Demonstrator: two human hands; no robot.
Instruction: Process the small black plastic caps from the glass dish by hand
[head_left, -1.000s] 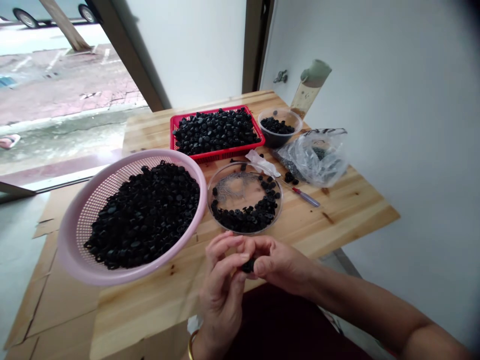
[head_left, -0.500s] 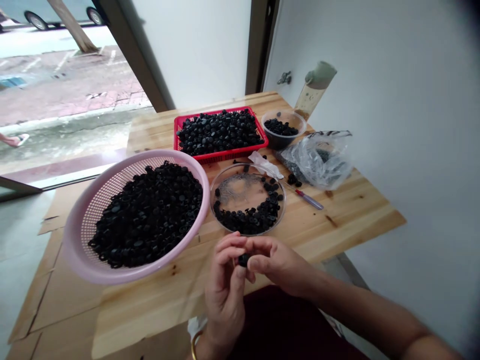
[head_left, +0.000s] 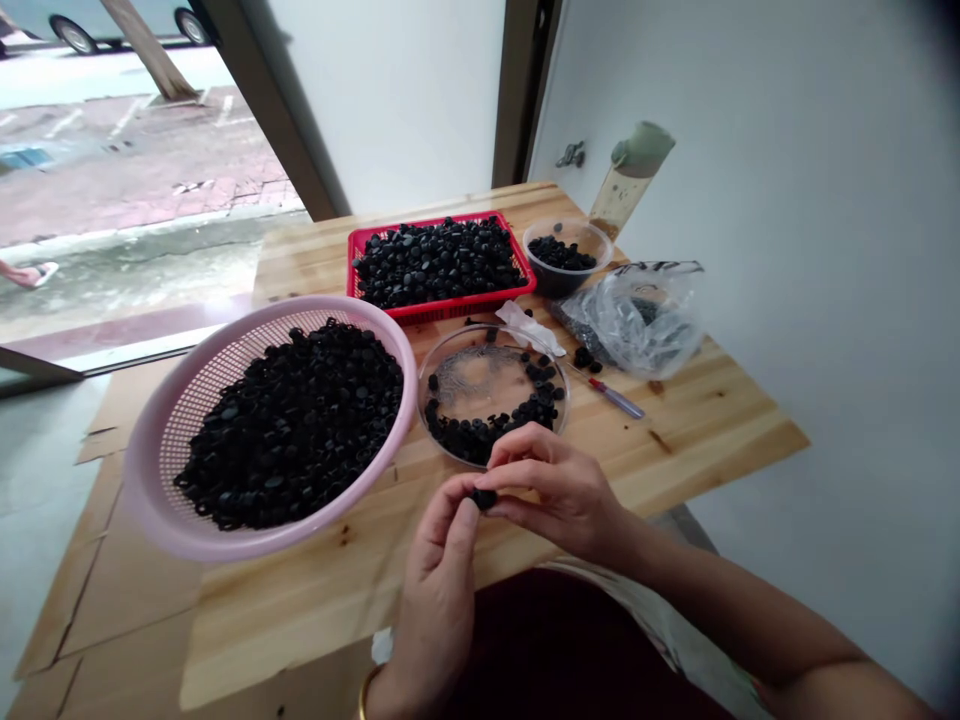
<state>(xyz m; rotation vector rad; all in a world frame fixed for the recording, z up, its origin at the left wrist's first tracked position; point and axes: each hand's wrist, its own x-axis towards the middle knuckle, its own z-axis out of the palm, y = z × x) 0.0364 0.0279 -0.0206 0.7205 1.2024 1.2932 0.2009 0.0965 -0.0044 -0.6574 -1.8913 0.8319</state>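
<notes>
A small round black part (head_left: pixel 484 497) is pinched between both hands over the table's near edge. My left hand (head_left: pixel 442 560) closes its thumb and forefinger on the part's left side. From the right, my right hand (head_left: pixel 559 490) grips it with thumb and fingertips. Fingers cover much of the part, so its exact kind is unclear. Just beyond the hands lies a clear round dish (head_left: pixel 568 400) with small black pieces along its near and right side. On the left stands a pink mesh basket (head_left: pixel 154 510) heaped with black ring-like parts.
A red basket (head_left: pixel 442 305) full of black caps stands at the back of the wooden table (head_left: pixel 720 450). Right of it are a clear bowl (head_left: pixel 589 240), a plastic bag (head_left: pixel 630 325), a bottle (head_left: pixel 630 185) and a small screwdriver-like tool (head_left: pixel 616 398). White tissue (head_left: pixel 531 328) lies behind the dish.
My right hand has shifted up and its fingers now reach over the part from above. My left fingers have folded in closer around the black part.
</notes>
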